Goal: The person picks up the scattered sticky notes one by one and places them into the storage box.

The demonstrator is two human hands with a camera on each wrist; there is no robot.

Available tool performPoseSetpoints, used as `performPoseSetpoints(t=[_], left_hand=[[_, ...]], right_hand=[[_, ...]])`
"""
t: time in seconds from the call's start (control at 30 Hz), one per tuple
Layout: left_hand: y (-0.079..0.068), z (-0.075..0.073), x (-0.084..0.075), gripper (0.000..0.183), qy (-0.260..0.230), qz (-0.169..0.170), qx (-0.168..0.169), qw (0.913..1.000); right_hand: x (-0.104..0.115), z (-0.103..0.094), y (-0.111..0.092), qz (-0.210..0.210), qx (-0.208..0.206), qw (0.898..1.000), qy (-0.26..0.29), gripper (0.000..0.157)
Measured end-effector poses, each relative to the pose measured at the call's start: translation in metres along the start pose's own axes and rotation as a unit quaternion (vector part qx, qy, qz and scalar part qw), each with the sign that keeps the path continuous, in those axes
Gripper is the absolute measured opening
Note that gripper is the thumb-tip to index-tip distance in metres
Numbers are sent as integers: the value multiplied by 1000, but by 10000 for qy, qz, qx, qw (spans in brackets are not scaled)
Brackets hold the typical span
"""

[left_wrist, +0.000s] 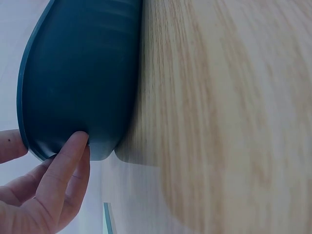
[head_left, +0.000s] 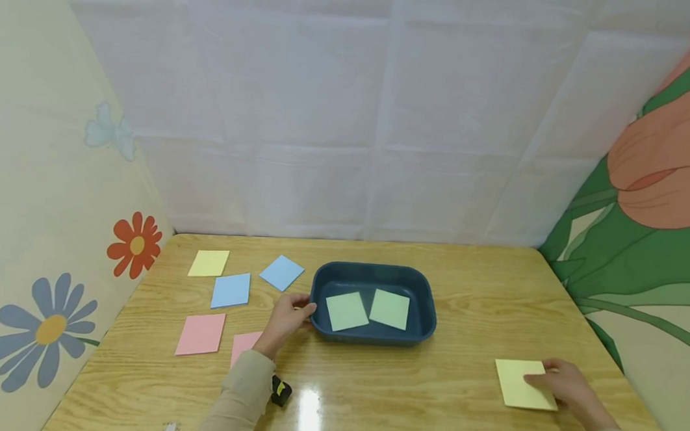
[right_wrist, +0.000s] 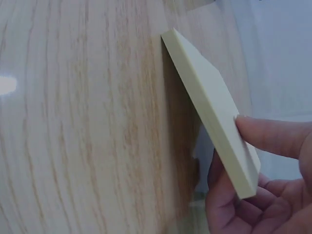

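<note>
My left hand (head_left: 285, 320) grips the left end of a dark blue-green plastic tray (head_left: 373, 339), thumb at the rim and fingers under its outer wall, as the left wrist view shows. Two pale green sticky note pads, one on the left (head_left: 347, 311) and one on the right (head_left: 389, 309), lie flat inside the tray. Over the right side of the table, my right hand (head_left: 567, 386) pinches a yellow sticky note pad (head_left: 520, 384) by its right edge, thumb on top and fingers beneath. In the right wrist view the pad (right_wrist: 214, 112) is tilted above the wood.
Left of the tray on the wooden table (head_left: 405, 401) lie a yellow pad (head_left: 209, 264), two blue pads (head_left: 231, 291) and two pink pads (head_left: 201, 334), one partly hidden by my left arm. A white cloth (head_left: 339, 111) hangs along the back edge, with flowered cloths at both sides.
</note>
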State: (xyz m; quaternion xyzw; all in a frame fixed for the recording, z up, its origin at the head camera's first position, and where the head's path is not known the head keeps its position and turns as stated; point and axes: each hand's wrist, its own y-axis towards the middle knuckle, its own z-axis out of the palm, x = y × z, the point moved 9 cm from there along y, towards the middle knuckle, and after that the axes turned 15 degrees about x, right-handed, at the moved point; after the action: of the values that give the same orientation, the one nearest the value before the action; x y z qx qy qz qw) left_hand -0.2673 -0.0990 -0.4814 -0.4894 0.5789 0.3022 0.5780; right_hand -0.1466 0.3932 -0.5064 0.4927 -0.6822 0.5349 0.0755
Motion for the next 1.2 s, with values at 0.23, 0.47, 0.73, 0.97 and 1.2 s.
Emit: performPoseSetpoints(t=[0.23, 0.47, 0.73, 0.97, 1.2], left_hand=[[1, 0, 1, 26, 13, 5, -25, 10000], [0, -1, 0, 26, 7, 32, -30, 10000], [1, -1, -1, 25, 65, 64, -85, 9999], [-1, 0, -3, 25, 85, 110, -62, 9999], [0, 0, -3, 26, 103, 121, -47, 9999]], right_hand=[[2, 3, -3, -149, 183, 9986, 471, 76], [7, 5, -5, -322, 244, 9958, 818, 71], [8, 4, -5, -489, 186, 9927, 1091, 69], [9, 3, -5, -540, 140, 9921, 1127, 68], [9, 1, -6, -604, 136, 9902, 1249, 69]])
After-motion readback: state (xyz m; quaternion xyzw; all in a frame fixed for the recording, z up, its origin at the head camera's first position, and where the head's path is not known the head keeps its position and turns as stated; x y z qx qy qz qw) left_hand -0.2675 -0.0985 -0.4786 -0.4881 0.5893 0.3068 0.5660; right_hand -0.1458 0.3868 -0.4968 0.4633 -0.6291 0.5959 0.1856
